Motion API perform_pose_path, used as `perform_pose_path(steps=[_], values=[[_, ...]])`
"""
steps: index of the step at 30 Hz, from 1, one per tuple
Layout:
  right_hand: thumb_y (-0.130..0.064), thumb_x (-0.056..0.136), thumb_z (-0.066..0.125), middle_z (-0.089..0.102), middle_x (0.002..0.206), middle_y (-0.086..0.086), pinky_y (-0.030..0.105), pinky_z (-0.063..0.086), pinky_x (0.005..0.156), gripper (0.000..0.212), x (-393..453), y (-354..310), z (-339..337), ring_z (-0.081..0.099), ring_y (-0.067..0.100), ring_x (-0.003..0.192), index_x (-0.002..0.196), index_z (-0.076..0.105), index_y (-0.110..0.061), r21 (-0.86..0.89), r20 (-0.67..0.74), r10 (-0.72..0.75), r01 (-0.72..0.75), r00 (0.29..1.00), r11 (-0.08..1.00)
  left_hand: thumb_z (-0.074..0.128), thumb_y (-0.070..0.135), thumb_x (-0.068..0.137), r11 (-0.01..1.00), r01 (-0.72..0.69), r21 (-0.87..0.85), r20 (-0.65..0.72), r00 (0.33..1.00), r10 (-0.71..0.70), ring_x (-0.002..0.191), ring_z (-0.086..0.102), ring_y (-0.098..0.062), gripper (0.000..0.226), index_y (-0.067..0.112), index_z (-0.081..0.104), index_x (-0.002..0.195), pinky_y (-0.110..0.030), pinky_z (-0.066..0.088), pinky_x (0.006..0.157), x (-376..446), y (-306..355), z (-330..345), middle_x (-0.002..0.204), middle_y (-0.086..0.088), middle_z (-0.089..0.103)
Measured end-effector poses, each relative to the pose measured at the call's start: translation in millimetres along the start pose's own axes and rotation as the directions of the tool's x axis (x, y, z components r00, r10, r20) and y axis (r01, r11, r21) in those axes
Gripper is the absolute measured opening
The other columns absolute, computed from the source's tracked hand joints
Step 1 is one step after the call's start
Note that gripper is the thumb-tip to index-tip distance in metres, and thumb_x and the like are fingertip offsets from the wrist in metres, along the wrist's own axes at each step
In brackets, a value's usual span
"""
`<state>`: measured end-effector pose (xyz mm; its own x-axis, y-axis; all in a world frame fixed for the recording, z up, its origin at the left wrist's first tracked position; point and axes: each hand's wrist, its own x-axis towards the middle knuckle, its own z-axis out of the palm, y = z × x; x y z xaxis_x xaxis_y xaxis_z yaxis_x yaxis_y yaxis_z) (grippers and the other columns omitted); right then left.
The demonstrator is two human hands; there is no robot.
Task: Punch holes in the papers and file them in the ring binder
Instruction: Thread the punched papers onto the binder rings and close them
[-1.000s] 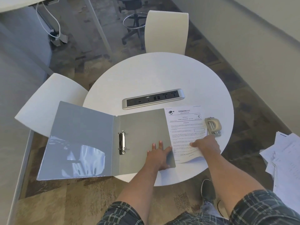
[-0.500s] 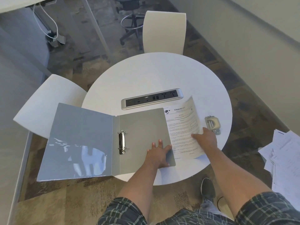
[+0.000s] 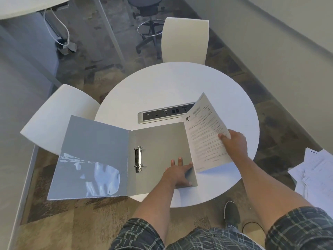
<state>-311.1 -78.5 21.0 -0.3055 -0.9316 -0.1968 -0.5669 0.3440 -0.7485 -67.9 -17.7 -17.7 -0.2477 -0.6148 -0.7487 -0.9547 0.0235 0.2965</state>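
Observation:
A grey ring binder (image 3: 100, 156) lies open on the round white table (image 3: 180, 83), its left cover overhanging the edge. Its metal rings (image 3: 138, 159) stand beside the spine, and whether they are open is not discernible. My left hand (image 3: 177, 173) rests flat on the binder's right inner cover near its lower right corner. My right hand (image 3: 234, 143) grips the right edge of a printed paper (image 3: 205, 134), which is lifted and tilted above the table just right of the binder. The hole punch is hidden behind the paper and hand.
A silver power strip (image 3: 162, 113) lies across the table's middle. White chairs stand at the far side (image 3: 185, 40) and the left (image 3: 59, 116). A loose pile of papers (image 3: 317, 175) lies at the right, off the table. A stool (image 3: 149, 24) stands further back.
My right hand has raised the paper off the table and tilted it up, moving it toward the binder; it now covers the hole punch. My left hand stays on the binder.

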Motion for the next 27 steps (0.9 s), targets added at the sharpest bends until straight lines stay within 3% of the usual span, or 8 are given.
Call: perform_pose_path(steps=[6,9,11,13,17,22,24,27], values=[[-0.046,0.093,0.06,0.076,0.099,-0.008,0.05,0.062,0.079,0.033,9,-7,-6,0.072,0.025,0.081,0.113,0.075,-0.026,0.164,-0.036,0.021,-0.015,0.999,0.986,0.072,0.047,0.087,0.998,-0.018,-0.064,0.003,1.0,0.018,0.157,-0.005,-0.036,0.089,0.044,0.019,0.159,-0.055,0.02,0.124,-3,-1,-11,0.171,0.0,-0.006],[-0.043,0.093,0.065,0.077,0.099,-0.007,0.047,0.063,0.077,0.029,6,-13,-4,0.073,0.026,0.083,0.112,0.076,-0.024,0.274,-0.047,0.031,-0.017,0.998,0.962,0.069,0.037,0.088,0.976,0.004,-0.217,-0.056,0.998,-0.017,0.154,0.025,-0.028,0.075,0.037,0.037,0.155,-0.044,0.03,0.122,0,-6,-19,0.169,0.003,0.02],[-0.035,0.093,0.068,0.078,0.099,-0.004,0.041,0.062,0.074,0.026,3,-18,-2,0.074,0.026,0.085,0.112,0.076,-0.019,0.361,-0.051,0.042,-0.021,0.998,0.932,0.067,0.028,0.085,0.927,0.007,-0.376,-0.095,0.994,-0.046,0.136,0.051,-0.024,0.061,0.026,0.055,0.144,-0.038,0.042,0.114,0,-11,-22,0.153,0.0,0.051],[-0.027,0.094,0.071,0.078,0.099,0.0,0.035,0.06,0.071,0.023,-1,-25,0,0.074,0.025,0.084,0.112,0.076,-0.014,0.43,-0.012,0.049,-0.039,0.999,0.902,0.065,0.022,0.081,0.835,-0.027,-0.55,-0.159,0.985,-0.073,0.122,0.063,-0.022,0.049,0.017,0.067,0.13,-0.036,0.048,0.107,0,-18,-23,0.133,-0.002,0.068],[-0.02,0.091,0.076,0.078,0.089,0.002,0.028,0.058,0.062,0.015,-6,-35,12,0.074,0.018,0.074,0.104,0.076,-0.013,0.418,0.149,0.019,-0.08,0.989,0.905,0.06,0.014,0.091,0.634,-0.076,-0.77,-0.286,0.928,-0.237,0.106,0.07,-0.018,0.026,0.016,0.076,0.112,-0.029,0.053,0.096,-1,-35,-30,0.111,-0.002,0.076],[-0.023,0.088,0.079,0.081,0.09,0.003,0.042,0.063,0.075,0.015,-13,-36,47,0.078,0.024,0.08,0.1,0.077,-0.015,0.329,0.335,0.002,-0.119,0.942,0.937,0.047,0.011,0.097,0.14,-0.183,-0.973,-0.229,0.829,-0.51,0.074,0.074,-0.026,0.021,0.005,0.067,0.099,-0.036,0.062,0.07,-13,-59,-41,0.089,-0.012,0.078],[-0.024,0.088,0.079,0.081,0.093,0.003,0.04,0.063,0.077,0.017,-17,-38,61,0.078,0.022,0.081,0.102,0.077,-0.015,0.3,0.388,0.008,-0.135,0.922,0.944,0.059,0.015,0.095,0.093,-0.208,-0.974,-0.224,0.805,-0.549,0.075,0.073,-0.026,0.015,0.002,0.067,0.096,-0.033,0.057,0.064,-19,-72,-40,0.091,-0.014,0.079],[-0.023,0.088,0.08,0.081,0.095,0.002,0.037,0.062,0.078,0.012,-24,-41,79,0.078,0.02,0.081,0.099,0.077,-0.02,0.249,0.484,0.008,-0.146,0.875,0.958,0.074,0.017,0.088,0.167,-0.192,-0.967,-0.254,0.742,-0.62,0.089,0.073,-0.025,0.011,0.01,0.066,0.093,-0.035,0.059,0.071,-23,-91,-36,0.1,-0.009,0.076]])
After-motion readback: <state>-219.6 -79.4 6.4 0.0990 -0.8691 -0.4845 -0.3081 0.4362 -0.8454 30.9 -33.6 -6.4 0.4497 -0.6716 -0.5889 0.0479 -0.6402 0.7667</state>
